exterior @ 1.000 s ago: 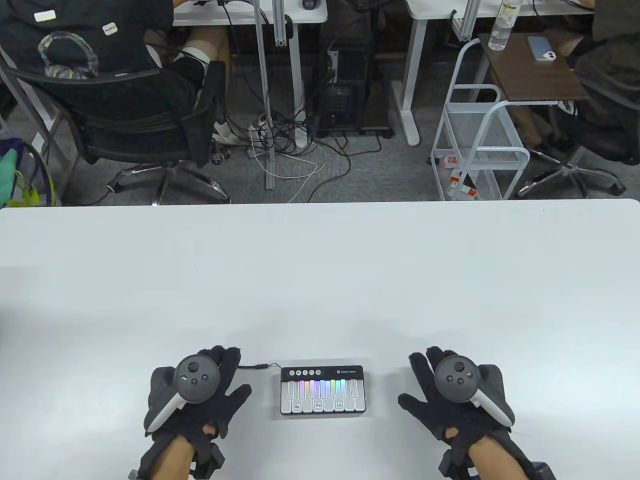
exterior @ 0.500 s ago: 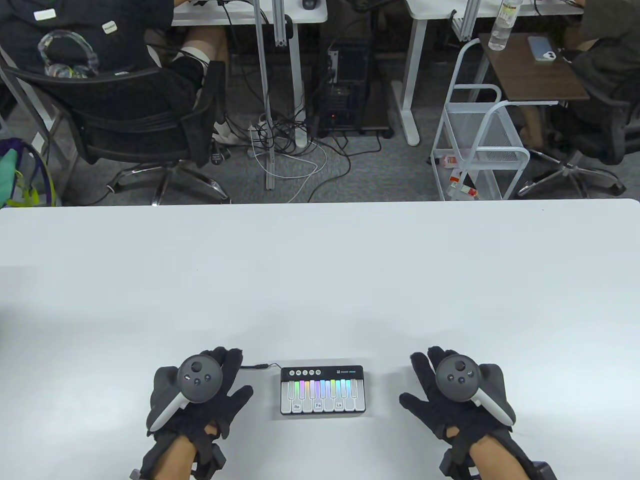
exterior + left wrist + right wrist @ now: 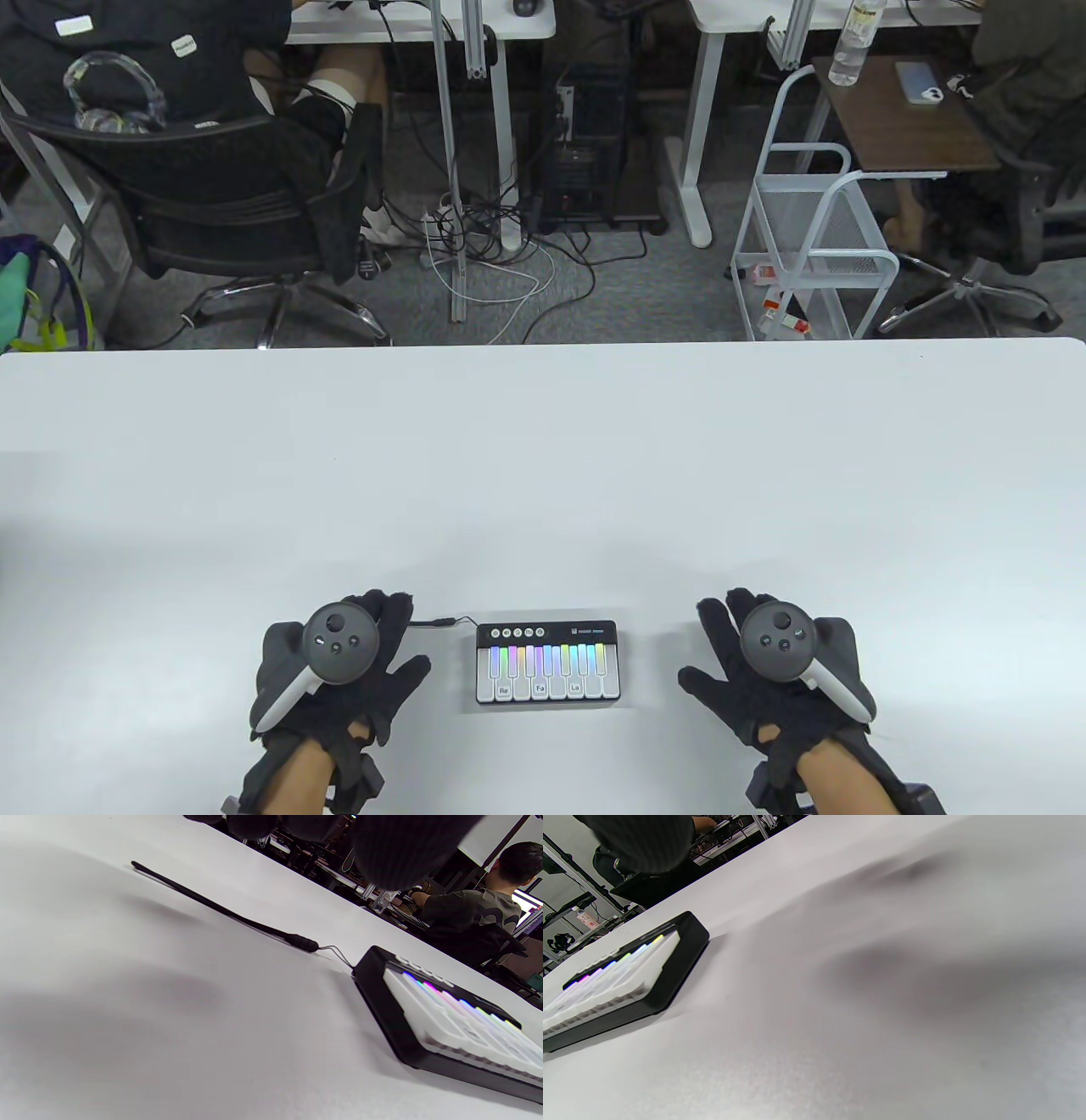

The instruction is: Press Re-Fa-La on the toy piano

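Note:
A small black toy piano [image 3: 547, 663] with white keys and rainbow lights sits on the white table [image 3: 543, 475] near the front edge. Keys carry labels Re, Fa and La. My left hand [image 3: 373, 645] lies flat and spread on the table left of the piano, holding nothing. My right hand [image 3: 721, 649] lies flat and spread to its right, holding nothing. Neither hand touches the piano. The piano also shows in the left wrist view [image 3: 449, 1027] and the right wrist view [image 3: 619, 984].
A thin black cord [image 3: 433, 623] runs from the piano's back left corner toward my left hand; it shows in the left wrist view [image 3: 220, 910]. Beyond the table's far edge are chairs, desks and a white wire cart [image 3: 814, 255].
Both hands have crept very slightly to the right and stay flat on the table. The piano has not moved.

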Demonstrator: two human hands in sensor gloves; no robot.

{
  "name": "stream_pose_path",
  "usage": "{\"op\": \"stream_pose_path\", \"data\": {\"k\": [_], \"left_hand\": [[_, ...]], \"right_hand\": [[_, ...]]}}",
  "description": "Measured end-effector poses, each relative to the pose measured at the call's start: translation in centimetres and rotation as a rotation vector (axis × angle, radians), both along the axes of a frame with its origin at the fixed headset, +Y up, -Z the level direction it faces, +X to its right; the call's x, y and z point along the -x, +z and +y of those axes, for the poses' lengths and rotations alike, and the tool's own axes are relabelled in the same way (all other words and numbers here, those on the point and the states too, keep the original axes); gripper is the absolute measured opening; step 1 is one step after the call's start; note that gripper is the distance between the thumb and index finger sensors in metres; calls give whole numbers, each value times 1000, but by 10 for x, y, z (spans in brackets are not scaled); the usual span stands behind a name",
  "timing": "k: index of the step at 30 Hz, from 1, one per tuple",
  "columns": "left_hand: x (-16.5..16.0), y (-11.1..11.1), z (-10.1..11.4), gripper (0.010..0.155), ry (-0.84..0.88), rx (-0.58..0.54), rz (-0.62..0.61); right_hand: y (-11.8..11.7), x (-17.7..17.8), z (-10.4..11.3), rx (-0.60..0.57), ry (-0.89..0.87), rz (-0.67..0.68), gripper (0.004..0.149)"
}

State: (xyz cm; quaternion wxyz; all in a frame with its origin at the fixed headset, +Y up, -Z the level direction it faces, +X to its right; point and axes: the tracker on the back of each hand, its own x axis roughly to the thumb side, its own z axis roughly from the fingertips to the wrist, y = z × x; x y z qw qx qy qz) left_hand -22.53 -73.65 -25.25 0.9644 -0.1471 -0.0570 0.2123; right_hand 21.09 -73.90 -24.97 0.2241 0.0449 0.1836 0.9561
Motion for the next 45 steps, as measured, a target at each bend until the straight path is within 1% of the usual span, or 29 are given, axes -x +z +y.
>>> {"op": "stream_pose_path", "data": {"k": [37, 45], "left_hand": [[-3, 0, -2, 78, 11, 10, -12], [-13, 3, 2, 78, -17, 5, -45]], "right_hand": [[-1, -2, 1, -8, -11, -1, 82], [0, -2, 1, -17, -17, 0, 82]]}}
